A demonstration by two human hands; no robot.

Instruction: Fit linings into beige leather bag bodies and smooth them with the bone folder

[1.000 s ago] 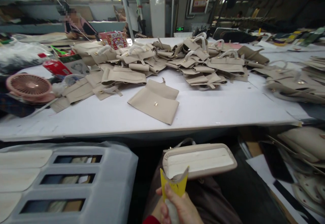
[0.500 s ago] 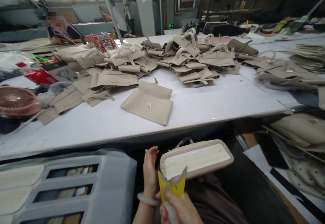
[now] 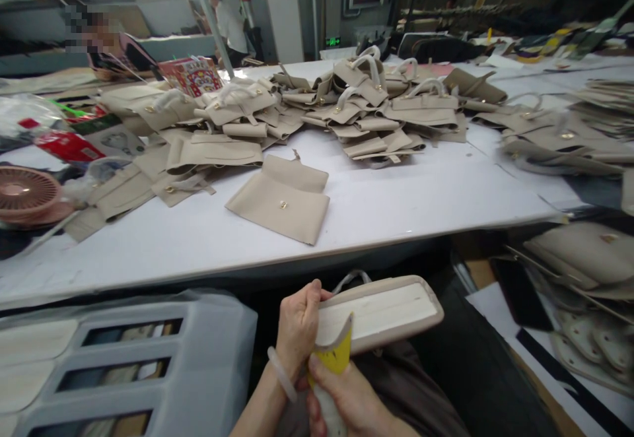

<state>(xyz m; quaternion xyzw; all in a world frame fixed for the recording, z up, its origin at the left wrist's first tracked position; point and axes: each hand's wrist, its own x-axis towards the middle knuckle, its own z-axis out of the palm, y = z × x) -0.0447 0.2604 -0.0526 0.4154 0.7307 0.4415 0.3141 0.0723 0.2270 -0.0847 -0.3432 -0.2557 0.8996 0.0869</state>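
A beige bag part with a white inner face (image 3: 381,311) lies on my lap, below the table edge. My left hand (image 3: 297,325), a pale bangle on its wrist, grips the left end of this bag part with its fingers curled over it. My right hand (image 3: 341,397) is closed round a yellow and grey tool (image 3: 333,364) whose tip touches the bag part's near left edge. A flat beige flap piece with a gold stud (image 3: 282,199) lies on the white table (image 3: 396,206) straight ahead.
Heaps of beige bag pieces (image 3: 347,107) cover the back of the table. A pink fan (image 3: 27,193) stands at the left edge. A grey plastic crate (image 3: 129,358) is at my lower left. More beige pieces (image 3: 584,265) are stacked at the right. People are at the back left.
My left hand came up from below, first open beside the bag part, and now grips its left end. The view has shifted slightly right and down.
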